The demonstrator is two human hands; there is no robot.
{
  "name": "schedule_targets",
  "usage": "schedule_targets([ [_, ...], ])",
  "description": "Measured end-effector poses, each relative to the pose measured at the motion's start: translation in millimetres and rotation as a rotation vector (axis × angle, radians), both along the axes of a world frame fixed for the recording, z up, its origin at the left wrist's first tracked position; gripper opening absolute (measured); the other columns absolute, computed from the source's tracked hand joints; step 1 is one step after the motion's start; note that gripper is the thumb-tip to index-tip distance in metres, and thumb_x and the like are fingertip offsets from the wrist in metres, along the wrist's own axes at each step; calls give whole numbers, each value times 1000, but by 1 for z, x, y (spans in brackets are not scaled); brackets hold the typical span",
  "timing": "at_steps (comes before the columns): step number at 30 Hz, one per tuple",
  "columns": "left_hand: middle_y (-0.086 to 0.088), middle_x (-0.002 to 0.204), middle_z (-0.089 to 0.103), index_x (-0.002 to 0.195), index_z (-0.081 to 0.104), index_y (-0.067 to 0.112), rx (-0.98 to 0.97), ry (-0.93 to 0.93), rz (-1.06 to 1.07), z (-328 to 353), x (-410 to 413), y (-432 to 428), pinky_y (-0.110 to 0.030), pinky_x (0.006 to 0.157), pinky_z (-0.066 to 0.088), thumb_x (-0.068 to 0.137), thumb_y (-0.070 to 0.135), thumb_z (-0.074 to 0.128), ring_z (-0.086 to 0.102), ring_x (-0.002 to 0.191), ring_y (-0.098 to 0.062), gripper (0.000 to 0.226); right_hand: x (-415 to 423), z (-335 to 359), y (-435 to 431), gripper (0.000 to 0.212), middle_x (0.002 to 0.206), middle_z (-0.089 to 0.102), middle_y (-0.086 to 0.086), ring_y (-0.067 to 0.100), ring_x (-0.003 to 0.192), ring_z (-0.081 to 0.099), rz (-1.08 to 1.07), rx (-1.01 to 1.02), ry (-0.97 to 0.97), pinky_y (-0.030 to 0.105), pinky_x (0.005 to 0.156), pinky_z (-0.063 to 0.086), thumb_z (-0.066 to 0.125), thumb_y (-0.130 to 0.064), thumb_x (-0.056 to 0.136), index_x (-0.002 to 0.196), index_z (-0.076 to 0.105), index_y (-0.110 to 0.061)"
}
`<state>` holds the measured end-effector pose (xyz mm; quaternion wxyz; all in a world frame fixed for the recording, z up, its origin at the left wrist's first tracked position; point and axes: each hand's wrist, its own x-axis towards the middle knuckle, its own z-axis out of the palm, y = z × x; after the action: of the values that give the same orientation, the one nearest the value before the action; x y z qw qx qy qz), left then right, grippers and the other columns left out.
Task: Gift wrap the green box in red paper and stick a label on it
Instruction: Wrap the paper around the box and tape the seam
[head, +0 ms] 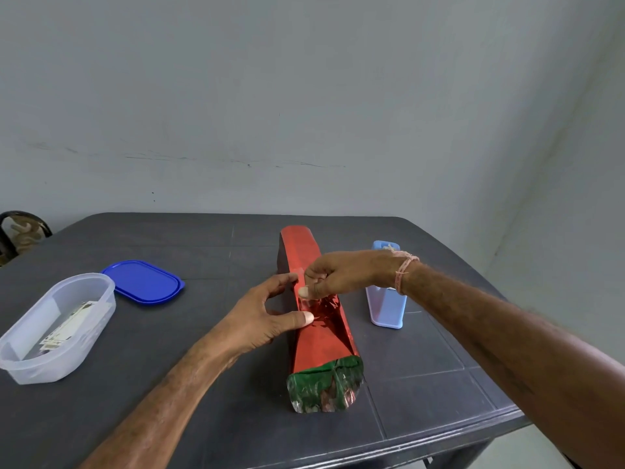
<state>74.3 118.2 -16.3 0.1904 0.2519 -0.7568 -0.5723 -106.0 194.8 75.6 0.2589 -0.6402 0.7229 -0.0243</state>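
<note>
At mid-bench in the head view, the green box (323, 372) lies lengthwise, running from near to far, sleeved in red paper (303, 247). Green shows only at the near end, where the wrap stands open in a crumpled, silvery mouth. The paper is a glossy foil, smooth and taut on the far half and creased and puckered where its edges meet on top.

The left hand (260, 316) clasps the parcel from the left. Its fingers are bent over the left edge and its thumb is pressed flat on the overlap, most likely to stop the springy foil from opening. The right hand (341, 274), with a thread band (404, 270) at the wrist, reaches across from the right. Thumb and forefinger pinch a clear strip (305, 303) at the seam; it looks like tape, though it is too small to be sure.

Just right of the parcel stands a pale blue plastic holder (385, 308), partly behind the right wrist. At near left on the dark bench (422, 377) sits an oval translucent tub (20, 353) holding paper slips (67, 324), probably the labels. Its blue lid (143, 280) lies flat just beyond.
</note>
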Motion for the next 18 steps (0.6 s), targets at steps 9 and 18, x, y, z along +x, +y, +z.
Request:
schedule_targets([
  [9, 22, 142, 45, 139, 46, 54, 3, 15, -9, -3, -2, -1, -28, 89, 50, 76, 38, 87, 60, 123, -9, 78, 6, -3, -1, 39, 109, 67, 6, 17, 96, 59, 28, 1, 132, 33, 86, 47, 62, -44, 99, 108, 68, -7],
  [18, 40, 113, 45, 141, 47, 49, -9, 8, -14, -2, -2, -1, -42, 110, 46, 79, 32, 86, 54, 131, -12, 75, 17, 3, -3, 30, 101, 71, 0, 15, 88, 63, 12, -14, 284, 31, 75, 48, 66, -52, 94, 94, 67, -22],
])
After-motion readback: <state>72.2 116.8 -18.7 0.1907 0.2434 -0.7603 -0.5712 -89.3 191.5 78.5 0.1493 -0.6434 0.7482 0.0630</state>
